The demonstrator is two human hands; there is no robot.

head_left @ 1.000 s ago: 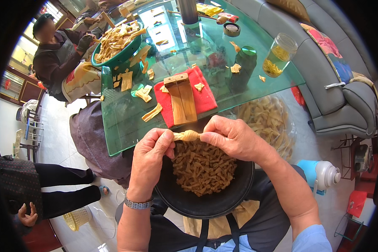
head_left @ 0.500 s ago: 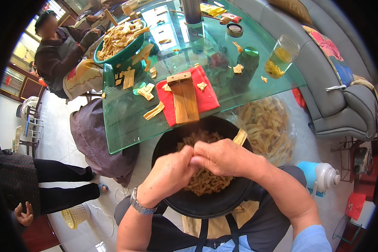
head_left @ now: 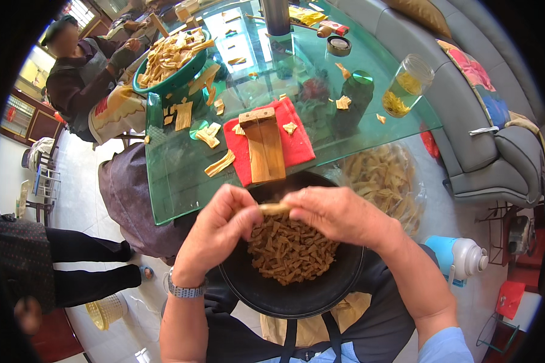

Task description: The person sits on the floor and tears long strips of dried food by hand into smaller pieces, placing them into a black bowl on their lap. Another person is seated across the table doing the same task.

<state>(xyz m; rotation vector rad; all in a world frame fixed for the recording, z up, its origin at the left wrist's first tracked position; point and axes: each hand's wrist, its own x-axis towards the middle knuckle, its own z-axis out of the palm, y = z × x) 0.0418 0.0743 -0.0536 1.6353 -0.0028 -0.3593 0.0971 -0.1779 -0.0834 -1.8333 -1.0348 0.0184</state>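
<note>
A short pale yellow dried strip (head_left: pixel 274 209) spans the gap between my two hands, above the far part of a black basin (head_left: pixel 345 284). My left hand (head_left: pixel 227 218), with a metal-banded watch on its wrist, pinches one end. The fingers of my right hand (head_left: pixel 339 215) close on the other end. Small brown cut pieces (head_left: pixel 293 254) lie heaped in the basin, which sits over my lap. Just beyond, at the glass table's edge, a wooden block (head_left: pixel 266 154) with a raised crosspiece rests on a folded red cloth (head_left: pixel 298 145).
Loose strips (head_left: pixel 220 163) lie on the glass table (head_left: pixel 175 199), with a heaped green basin (head_left: pixel 169 83) at far left. A glass jar (head_left: pixel 409 85) stands near the right edge. A clear bag of strips (head_left: pixel 381 181) and a blue-and-white flask (head_left: pixel 460 257) are at right. Two people are at left.
My hands have moved apart from being pressed together, the left one shifting left. The strip now shows between them, and more of the heaped pieces is visible. The strip jutting from my right hand is gone.
</note>
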